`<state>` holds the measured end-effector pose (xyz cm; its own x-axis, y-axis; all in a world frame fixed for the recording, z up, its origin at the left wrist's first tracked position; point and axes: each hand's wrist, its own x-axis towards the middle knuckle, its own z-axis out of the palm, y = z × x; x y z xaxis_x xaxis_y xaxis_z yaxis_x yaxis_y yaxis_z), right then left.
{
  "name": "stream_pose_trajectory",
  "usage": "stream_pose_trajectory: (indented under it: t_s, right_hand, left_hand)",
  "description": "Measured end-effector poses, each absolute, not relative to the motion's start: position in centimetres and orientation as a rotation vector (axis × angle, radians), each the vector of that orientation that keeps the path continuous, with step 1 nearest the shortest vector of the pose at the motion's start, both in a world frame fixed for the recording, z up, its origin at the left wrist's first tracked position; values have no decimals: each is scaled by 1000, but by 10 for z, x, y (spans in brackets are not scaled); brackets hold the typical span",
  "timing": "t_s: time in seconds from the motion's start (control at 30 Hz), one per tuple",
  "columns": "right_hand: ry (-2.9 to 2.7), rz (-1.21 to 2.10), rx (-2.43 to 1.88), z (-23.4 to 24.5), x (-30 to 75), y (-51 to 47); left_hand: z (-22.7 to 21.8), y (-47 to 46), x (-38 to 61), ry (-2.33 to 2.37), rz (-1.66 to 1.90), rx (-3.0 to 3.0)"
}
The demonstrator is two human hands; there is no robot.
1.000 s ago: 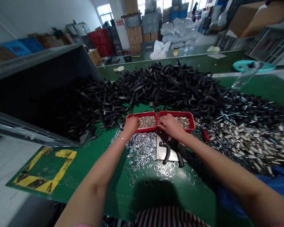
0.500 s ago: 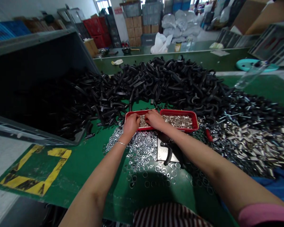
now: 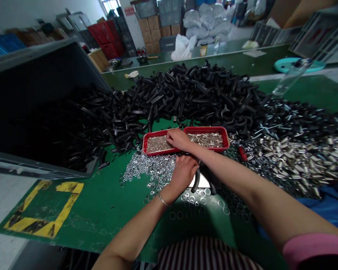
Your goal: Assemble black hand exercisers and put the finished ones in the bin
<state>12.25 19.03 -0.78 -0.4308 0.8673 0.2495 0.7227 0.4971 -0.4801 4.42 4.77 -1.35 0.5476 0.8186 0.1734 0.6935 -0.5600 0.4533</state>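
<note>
Two red trays sit side by side on the green table, the left tray (image 3: 145, 140) and the right tray (image 3: 225, 139), both holding small silver parts. My right hand (image 3: 178, 138) reaches into the left tray with its fingers curled into the parts; what they pinch is too small to see. My left hand (image 3: 183, 171) rests lower, over the heap of silver washers (image 3: 146, 170), fingers bent down beside a black curved handle (image 3: 196, 180) lying on a metal plate (image 3: 203, 182). What those fingers grip is hidden.
A large heap of black curved handles (image 3: 191, 95) fills the table behind the trays. Silver tubes (image 3: 295, 161) are piled at right. A big dark crate (image 3: 30, 108) lies tipped at left. Yellow tape (image 3: 45, 210) marks the table's near left corner.
My left hand has come back from the left tray down to the washers and the metal plate. My right hand has shifted left from the right tray into the left tray.
</note>
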Motion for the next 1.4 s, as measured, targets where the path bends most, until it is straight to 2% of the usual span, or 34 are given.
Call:
stream_pose_trajectory:
  t_s: [0.4, 0.63, 0.8, 1.03, 1.13, 1.3, 1.4]
  right_hand:
    - [-1919, 692, -1219, 5, 138, 183]
    - [-1601, 813, -1159, 30, 213, 107]
    - [-1361, 1126, -1187, 18, 257, 46]
    - [-1319, 1283, -1312, -10, 267, 10]
    - [-1412, 1212, -1373, -18, 264, 9]
    - [-1782, 698, -1347, -29, 254, 17]
    - [-1941, 517, -1247, -35, 247, 20]
  left_hand:
    - [-24, 45, 45, 1244, 548, 2602]
    - [-27, 51, 47, 1154, 528, 2843]
    - [-33, 52, 44, 1043, 496, 2970]
    - [-43, 43, 29, 916, 556, 3003]
    - [-46, 39, 27, 920, 576, 3015]
    - [-48, 35, 27, 921, 569, 2992]
    - [-48, 32, 25, 926, 549, 2974]
